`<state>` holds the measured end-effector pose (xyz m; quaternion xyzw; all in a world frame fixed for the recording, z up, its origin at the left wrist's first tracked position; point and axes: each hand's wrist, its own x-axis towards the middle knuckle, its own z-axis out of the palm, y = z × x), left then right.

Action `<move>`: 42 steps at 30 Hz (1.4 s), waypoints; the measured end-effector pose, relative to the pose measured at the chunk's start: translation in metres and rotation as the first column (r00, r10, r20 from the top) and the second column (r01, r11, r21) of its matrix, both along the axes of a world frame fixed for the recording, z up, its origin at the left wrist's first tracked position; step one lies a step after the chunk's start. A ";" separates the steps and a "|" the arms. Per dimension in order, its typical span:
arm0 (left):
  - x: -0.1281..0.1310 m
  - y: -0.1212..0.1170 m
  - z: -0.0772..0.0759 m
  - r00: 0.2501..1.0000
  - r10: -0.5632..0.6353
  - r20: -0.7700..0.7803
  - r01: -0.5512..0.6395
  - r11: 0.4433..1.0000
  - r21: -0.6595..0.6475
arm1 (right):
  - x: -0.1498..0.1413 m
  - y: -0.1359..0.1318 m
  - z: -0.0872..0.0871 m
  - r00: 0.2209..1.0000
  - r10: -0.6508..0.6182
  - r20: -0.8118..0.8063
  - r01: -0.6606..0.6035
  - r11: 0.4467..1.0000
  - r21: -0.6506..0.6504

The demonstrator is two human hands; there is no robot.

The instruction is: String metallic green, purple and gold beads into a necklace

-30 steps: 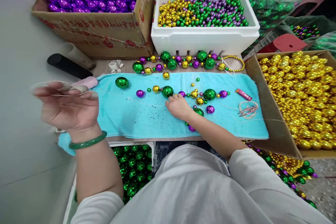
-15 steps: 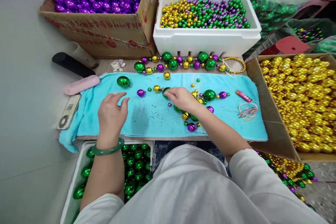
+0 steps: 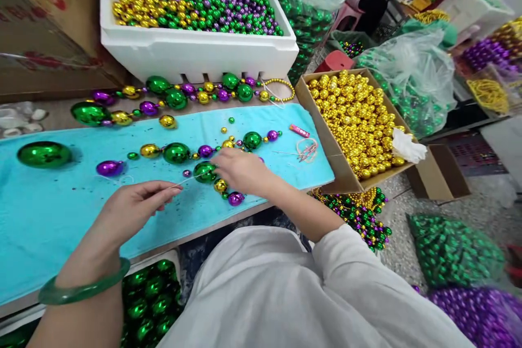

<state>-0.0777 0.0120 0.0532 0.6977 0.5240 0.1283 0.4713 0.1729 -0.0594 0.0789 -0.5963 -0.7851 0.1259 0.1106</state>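
My left hand pinches a thin needle or thread end over the turquoise towel. That thread points at a green bead. My right hand has its fingers closed on this green bead, which belongs to a partly strung strand of green, gold and purple beads. Loose beads lie in a row just beyond: gold, green, purple. A large green ball and a purple bead rest further left.
A finished bead strand lies along the table's back. Behind it stands a white foam box of mixed beads. A cardboard box of gold beads sits right. Green balls fill a bin below. Bags of beads cover the floor.
The view has swung to the right. My left hand came down from the raised left side to the towel and closed on the thread. My right hand shifted onto the green bead.
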 end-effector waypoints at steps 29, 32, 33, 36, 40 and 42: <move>0.060 -0.050 -0.052 0.799 0.065 -0.598 0.324 0.790 0.520 | 0.155 -0.080 -0.046 0.723 -0.481 0.496 0.564 0.825 -0.022; 0.058 -0.048 -0.050 0.821 0.076 -0.566 0.289 0.800 0.526 | 0.156 -0.084 -0.033 0.704 -0.513 0.492 0.589 0.808 0.000; 0.056 -0.046 -0.048 0.834 0.085 -0.546 0.263 0.808 0.528 | 0.158 -0.086 -0.029 0.694 -0.524 0.493 0.608 0.794 -0.011; 0.048 -0.042 -0.043 0.896 0.122 -0.428 0.125 0.854 0.505 | 0.169 -0.090 -0.012 0.662 -0.578 0.478 0.697 0.709 -0.107; 0.039 -0.042 -0.031 0.971 0.237 -0.027 -0.215 0.919 0.329 | 0.155 -0.086 0.007 0.697 -0.717 0.028 0.703 0.674 -0.226; 0.039 -0.046 -0.024 0.915 0.345 0.207 -0.381 0.910 0.165 | 0.120 -0.077 0.009 0.643 -0.622 -0.447 0.526 0.783 -0.333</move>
